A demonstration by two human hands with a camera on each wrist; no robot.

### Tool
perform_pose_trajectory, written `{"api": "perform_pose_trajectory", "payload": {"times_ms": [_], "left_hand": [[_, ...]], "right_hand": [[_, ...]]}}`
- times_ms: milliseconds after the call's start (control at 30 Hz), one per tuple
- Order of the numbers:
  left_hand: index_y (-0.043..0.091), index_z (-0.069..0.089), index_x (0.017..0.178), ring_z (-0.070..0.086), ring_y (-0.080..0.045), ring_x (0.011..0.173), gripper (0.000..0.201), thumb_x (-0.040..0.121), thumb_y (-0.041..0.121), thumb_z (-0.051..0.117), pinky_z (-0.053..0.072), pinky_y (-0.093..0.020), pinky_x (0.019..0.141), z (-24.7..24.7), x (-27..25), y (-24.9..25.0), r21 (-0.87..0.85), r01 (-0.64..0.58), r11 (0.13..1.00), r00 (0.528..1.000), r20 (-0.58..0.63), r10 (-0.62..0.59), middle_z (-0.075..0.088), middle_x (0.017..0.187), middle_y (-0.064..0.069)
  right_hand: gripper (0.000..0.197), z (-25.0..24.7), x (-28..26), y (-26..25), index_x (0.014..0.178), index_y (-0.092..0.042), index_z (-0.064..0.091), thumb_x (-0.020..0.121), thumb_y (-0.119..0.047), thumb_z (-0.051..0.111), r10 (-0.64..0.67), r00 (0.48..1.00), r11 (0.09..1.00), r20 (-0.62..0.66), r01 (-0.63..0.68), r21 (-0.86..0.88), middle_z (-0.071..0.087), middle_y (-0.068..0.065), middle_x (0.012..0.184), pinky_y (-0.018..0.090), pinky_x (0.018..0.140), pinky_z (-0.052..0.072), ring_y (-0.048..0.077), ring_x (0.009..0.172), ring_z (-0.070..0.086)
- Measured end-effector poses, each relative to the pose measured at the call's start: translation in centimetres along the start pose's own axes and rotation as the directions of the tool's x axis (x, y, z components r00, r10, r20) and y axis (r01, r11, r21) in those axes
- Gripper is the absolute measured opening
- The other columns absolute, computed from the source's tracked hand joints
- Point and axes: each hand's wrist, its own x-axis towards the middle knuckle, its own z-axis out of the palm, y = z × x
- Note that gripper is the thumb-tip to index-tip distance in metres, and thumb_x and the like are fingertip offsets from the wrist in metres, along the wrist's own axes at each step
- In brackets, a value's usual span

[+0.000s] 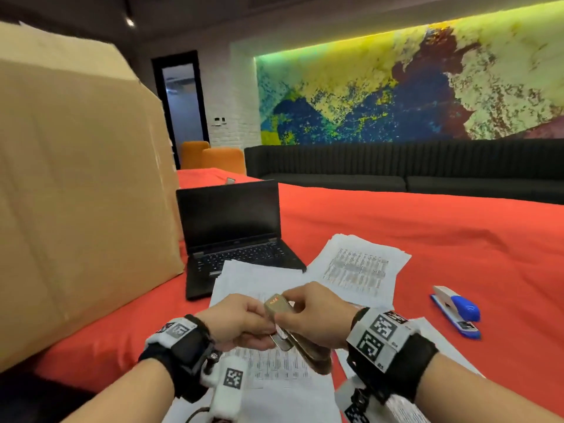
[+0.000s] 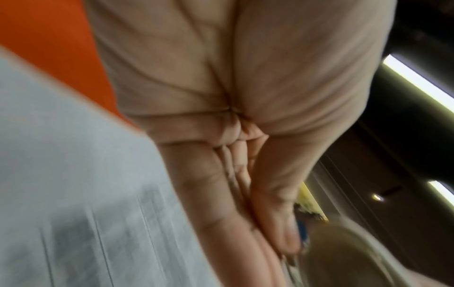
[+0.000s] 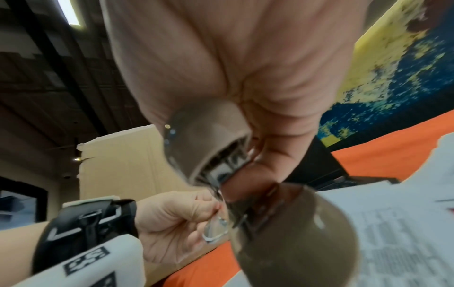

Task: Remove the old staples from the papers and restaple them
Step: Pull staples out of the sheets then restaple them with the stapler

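My right hand (image 1: 314,312) is wrapped round the stapler (image 1: 282,323), thumb and fingers closed on its top and base, while my left hand (image 1: 241,323) pinches the thin metal tongue (image 3: 216,229) at its end, and both hold it in the air above the papers (image 1: 274,370) nearest me. I judge the stapler small, rigid, smooth-shelled and light, best held across the body as now, with the springy metal part taken at its edges. A second stack (image 1: 357,270) lies beyond the stapler, the blue stapler (image 1: 457,311) well to its right.
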Motion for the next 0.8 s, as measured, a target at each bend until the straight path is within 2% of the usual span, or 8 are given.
{"api": "perform_pose_trajectory", "payload": {"times_ms": [133,267,333,400,500,633,733,800], "left_hand": [[-0.003,0.064,0.076,0.069,-0.021,0.06,0.013,0.085,-0.011,0.061,0.058,-0.024,0.053,-7.2,-4.0,-2.1,0.046,0.079,0.996,0.975,-0.212,-0.067,0.066,0.069,-0.02],[0.004,0.07,0.062,0.067,-0.02,0.053,0.022,0.076,-0.01,0.06,0.057,-0.027,0.056,-13.3,-8.4,-5.6,0.314,0.324,0.892,0.902,-0.387,-0.191,0.07,0.07,-0.022],[0.01,0.068,0.055,0.068,-0.018,0.052,0.024,0.071,-0.006,0.06,0.058,-0.028,0.054,-15.1,-10.1,-7.7,0.366,0.454,0.813,0.839,-0.482,-0.252,0.07,0.064,-0.016],[0.012,0.068,0.054,0.069,-0.019,0.057,0.017,0.064,-0.001,0.062,0.06,-0.035,0.062,-16.0,-10.9,-9.4,0.39,0.512,0.765,0.796,-0.55,-0.252,0.069,0.059,-0.01],[0.012,0.065,0.052,0.068,-0.023,0.055,0.02,0.066,-0.001,0.06,0.059,-0.033,0.061,-16.2,-10.6,-11.4,0.356,0.518,0.778,0.754,-0.619,-0.219,0.069,0.061,-0.012],[0.014,0.066,0.059,0.065,-0.024,0.051,0.029,0.077,-0.003,0.05,0.053,-0.027,0.044,-15.4,-9.4,-12.1,0.287,0.465,0.838,0.701,-0.697,-0.151,0.072,0.079,-0.015],[0.012,0.065,0.069,0.069,-0.027,0.057,0.028,0.083,-0.003,0.046,0.057,-0.031,0.049,-15.3,-8.6,-10.8,0.27,0.412,0.87,0.664,-0.743,-0.084,0.073,0.081,-0.018],[0.012,0.064,0.069,0.07,-0.025,0.056,0.026,0.083,-0.003,0.047,0.058,-0.032,0.051,-15.0,-8.0,-9.3,0.293,0.372,0.881,0.667,-0.744,-0.034,0.073,0.073,-0.017]], "right_hand": [[0.034,3.4,1.8,-3.1,0.083,-0.01,0.066,0.085,-0.043,0.056,-0.083,0.992,0.996,0.097,0.087,-0.037,0.06,0.002,0.067,0.025,0.059,0.043,0.01,0.058,0.05],[0.041,7.4,3.4,-4.1,0.096,-0.007,0.068,0.085,-0.044,0.054,-0.094,0.985,0.994,0.147,0.1,-0.035,0.071,0.015,0.086,0.029,0.071,0.052,0.014,0.067,0.058],[0.043,9.4,4.0,-4.1,0.098,-0.007,0.069,0.085,-0.045,0.054,-0.072,0.984,0.996,0.166,0.08,-0.043,0.071,0.013,0.087,0.027,0.069,0.05,0.016,0.071,0.062],[0.048,11.2,4.6,-3.9,0.106,-0.013,0.068,0.081,-0.051,0.053,-0.013,0.981,0.999,0.194,0.02,-0.036,0.069,0.004,0.089,0.024,0.07,0.048,0.015,0.078,0.063],[0.053,13.1,5.3,-3.7,0.113,-0.018,0.066,0.08,-0.058,0.052,0.034,0.975,0.996,0.221,-0.014,-0.089,0.067,-0.001,0.1,0.023,0.074,0.046,0.013,0.083,0.061],[0.043,13.8,5.5,-3.5,0.108,-0.016,0.068,0.085,-0.048,0.052,0.031,0.978,0.993,0.206,-0.006,-0.122,0.068,-0.003,0.095,0.023,0.074,0.049,0.008,0.08,0.062],[0.039,13.5,5.6,-2.9,0.103,-0.017,0.07,0.085,-0.047,0.053,0.059,0.984,0.994,0.166,-0.042,-0.105,0.065,-0.006,0.092,0.025,0.081,0.05,0.007,0.081,0.06],[0.036,12.9,5.6,-2.3,0.099,-0.018,0.071,0.085,-0.046,0.054,0.078,0.987,0.995,0.142,-0.069,-0.069,0.068,-0.006,0.087,0.024,0.076,0.051,0.009,0.079,0.063]]}}
